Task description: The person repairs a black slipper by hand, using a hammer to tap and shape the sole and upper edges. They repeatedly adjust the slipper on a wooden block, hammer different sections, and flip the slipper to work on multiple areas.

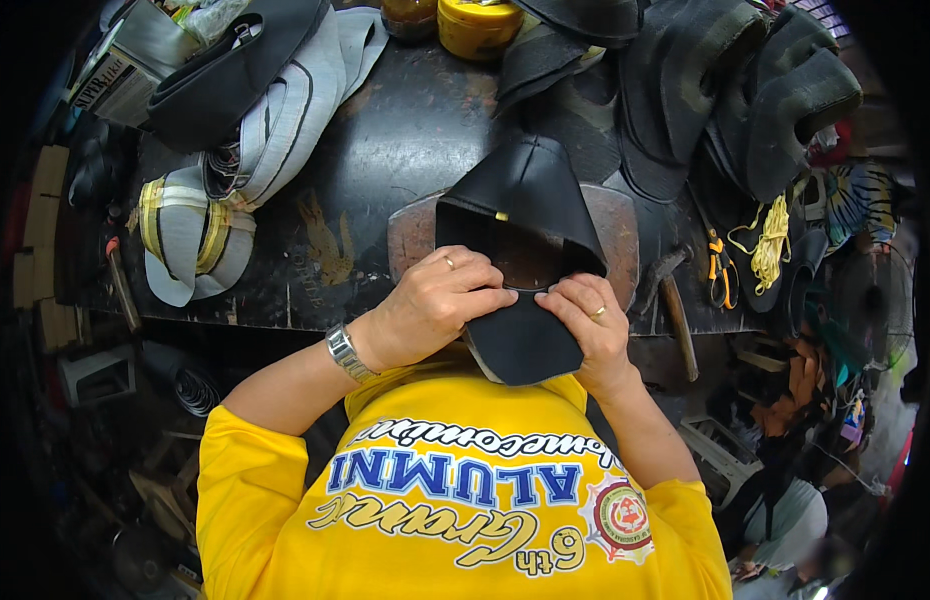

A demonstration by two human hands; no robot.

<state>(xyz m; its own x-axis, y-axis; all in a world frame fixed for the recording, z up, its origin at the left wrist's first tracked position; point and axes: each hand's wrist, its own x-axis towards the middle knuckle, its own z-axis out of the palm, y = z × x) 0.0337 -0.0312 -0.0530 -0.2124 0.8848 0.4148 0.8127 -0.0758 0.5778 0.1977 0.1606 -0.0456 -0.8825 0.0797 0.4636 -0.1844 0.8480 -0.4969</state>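
A black leather piece, seemingly a shoe or boot upper (530, 190), stands with its open side toward me at the bench's near edge. A rounded flap (525, 345) extends from it toward my chest. My left hand (450, 300) pinches the flap's left edge where it meets the opening, thumb on top. At the right edge my right hand (590, 320) grips the same join, thumb near the middle and fingers curled round the side. A small yellowish spot shows inside the opening's top edge. Under the upper lies a worn brownish slab (615, 230).
The dark bench (405, 140) carries stacked black curved pieces (685, 90) at the back right and grey-white strips (295, 120) at the left. A hammer (675, 310), orange-handled scissors (722, 270) and yellow cord (771, 245) lie right. A yellow tub (479, 28) stands behind.
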